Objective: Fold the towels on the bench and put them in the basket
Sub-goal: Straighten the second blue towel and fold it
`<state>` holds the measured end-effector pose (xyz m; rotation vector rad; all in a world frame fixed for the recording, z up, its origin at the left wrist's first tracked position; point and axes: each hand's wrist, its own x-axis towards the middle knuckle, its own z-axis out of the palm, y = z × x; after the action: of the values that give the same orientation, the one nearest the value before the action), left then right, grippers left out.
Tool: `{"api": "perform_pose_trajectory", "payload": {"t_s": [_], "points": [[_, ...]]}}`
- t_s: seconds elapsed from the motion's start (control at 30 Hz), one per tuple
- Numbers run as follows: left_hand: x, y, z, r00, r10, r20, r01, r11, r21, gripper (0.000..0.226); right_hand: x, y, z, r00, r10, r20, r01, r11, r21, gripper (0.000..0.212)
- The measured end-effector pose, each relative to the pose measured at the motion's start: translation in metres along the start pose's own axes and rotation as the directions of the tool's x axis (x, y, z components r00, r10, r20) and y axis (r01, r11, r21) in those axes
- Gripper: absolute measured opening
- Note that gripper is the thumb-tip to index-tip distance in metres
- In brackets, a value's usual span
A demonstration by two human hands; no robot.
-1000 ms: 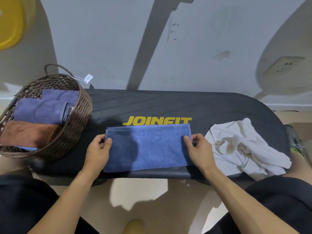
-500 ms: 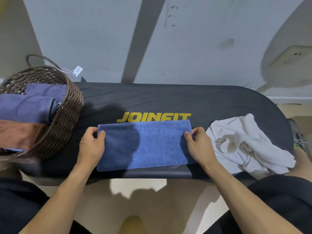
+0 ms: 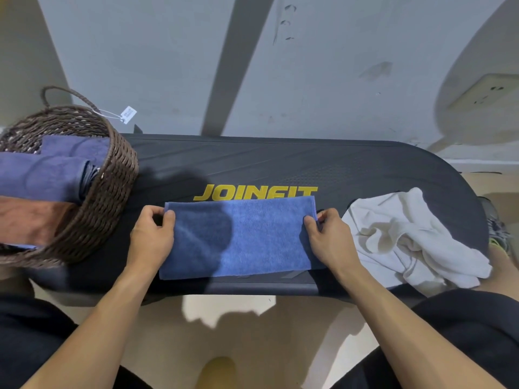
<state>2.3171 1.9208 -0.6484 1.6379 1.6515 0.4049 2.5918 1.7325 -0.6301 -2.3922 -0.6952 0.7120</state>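
**Blue towel mid-fold, white one waiting its turn**

So this looks like the middle of folding towel number whatever. The flat blue terry towel (image 3: 238, 237), already a neat rectangle, lies on the black padded bench with the yellow JOINFIT lettering (image 3: 280, 164), right between the two hands. The left hand (image 3: 151, 237) pinches the towel's left short edge, thumb and forefinger curled round the far corner. The right hand (image 3: 328, 240) does the same on the right short edge, fingers closed on the cloth up by its far corner.

My guess at the next move: bring one end over to meet the other, halving it again. That needs both corners kept lined up so the edges stack square, then a lift to the left into the round brown woven wicker basket (image 3: 106, 197), which sits just beyond the left hand's knuckles, at the bench's end. It already holds folded dark purple-blue towels (image 3: 47, 175) and a folded brown towel (image 3: 31, 217), so room looks tightish.

Just past the right hand's fingers lies the crumpled white towel (image 3: 407, 237), unfolded, so that's probably next in line.

Room-wise: a pale grey wall (image 3: 168, 66) beyond the bench, with a wall socket (image 3: 488, 89) up on the right, a paper tag (image 3: 128, 114) hanging off the basket handle, and a beige floor (image 3: 238, 318) under the forearms.
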Motion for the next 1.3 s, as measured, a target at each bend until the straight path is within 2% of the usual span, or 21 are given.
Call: {"api": "perform_pose_trajectory", "payload": {"t_s": [0.13, 0.27, 0.33, 0.4, 0.53, 0.63, 0.7, 0.77, 0.83, 0.9, 0.97, 1.07, 1.13, 1.23, 1.3], "points": [[-0.008, -0.001, -0.014, 0.990, -0.138, 0.016, 0.137, 0.989, 0.062, 0.035, -0.001, -0.002, -0.011, 0.996, 0.047, 0.074, -0.047, 0.999, -0.001, 0.032], [-0.045, -0.008, -0.026, 0.992, -0.119, 0.045, 0.093, 0.921, 0.378, 0.056, -0.012, 0.005, -0.029, 0.982, 0.102, 0.159, -0.100, 0.995, -0.019, 0.039], [-0.062, -0.009, -0.025, 0.994, -0.083, 0.069, 0.044, 0.894, 0.446, 0.054, -0.021, 0.010, -0.033, 0.973, 0.114, 0.200, -0.113, 0.993, -0.014, 0.039], [-0.072, -0.006, -0.023, 0.995, -0.033, 0.093, -0.012, 0.898, 0.440, 0.043, -0.029, 0.013, -0.036, 0.974, 0.093, 0.206, -0.088, 0.996, -0.031, 0.035], [-0.076, 0.002, -0.026, 0.999, 0.020, 0.043, -0.038, 0.879, 0.475, 0.034, -0.039, 0.015, -0.040, 0.971, 0.070, 0.227, -0.049, 0.994, -0.096, 0.031], [-0.072, 0.010, -0.031, 0.994, 0.079, 0.077, -0.110, 0.755, 0.646, 0.033, -0.044, 0.018, -0.037, 0.961, 0.097, 0.260, -0.055, 0.985, -0.166, 0.032], [-0.070, 0.022, -0.031, 0.978, 0.203, 0.044, -0.169, 0.656, 0.736, 0.031, -0.046, 0.019, -0.035, 0.971, 0.075, 0.226, -0.024, 0.976, -0.218, 0.027], [-0.075, 0.037, -0.019, 0.941, 0.339, 0.008, -0.252, 0.683, 0.685, 0.031, -0.047, 0.018, -0.032, 0.984, 0.038, 0.176, 0.007, 0.968, -0.252, 0.031], [-0.087, 0.050, 0.004, 0.890, 0.454, 0.050, -0.400, 0.722, 0.565, 0.031, -0.046, 0.018, -0.029, 0.990, 0.016, 0.140, 0.024, 0.961, -0.276, 0.041], [-0.099, 0.060, 0.032, 0.828, 0.551, 0.108, -0.533, 0.711, 0.458, 0.031, -0.046, 0.017, -0.024, 0.993, -0.011, 0.122, 0.047, 0.952, -0.302, 0.044], [-0.107, 0.066, 0.058, 0.763, 0.622, 0.174, -0.634, 0.670, 0.386, 0.035, -0.046, 0.015, -0.022, 0.993, -0.033, 0.115, 0.067, 0.950, -0.306, 0.044], [-0.111, 0.065, 0.086, 0.641, 0.714, 0.281, -0.748, 0.500, 0.437, 0.048, -0.045, 0.015, -0.021, 0.992, -0.060, 0.110, 0.088, 0.957, -0.277, 0.038], [-0.110, 0.059, 0.096, 0.638, 0.687, 0.347, -0.740, 0.424, 0.521, 0.056, -0.046, 0.016, -0.018, 0.990, -0.092, 0.107, 0.118, 0.957, -0.267, 0.033], [-0.108, 0.049, 0.104, 0.692, 0.607, 0.391, -0.697, 0.421, 0.581, 0.064, -0.048, 0.016, -0.012, 0.986, -0.139, 0.088, 0.155, 0.965, -0.213, 0.033], [-0.106, 0.047, 0.105, 0.703, 0.584, 0.406, -0.686, 0.405, 0.604, 0.065, -0.044, 0.014, -0.011, 0.992, -0.090, 0.085, 0.097, 0.992, -0.080, 0.027]]}}
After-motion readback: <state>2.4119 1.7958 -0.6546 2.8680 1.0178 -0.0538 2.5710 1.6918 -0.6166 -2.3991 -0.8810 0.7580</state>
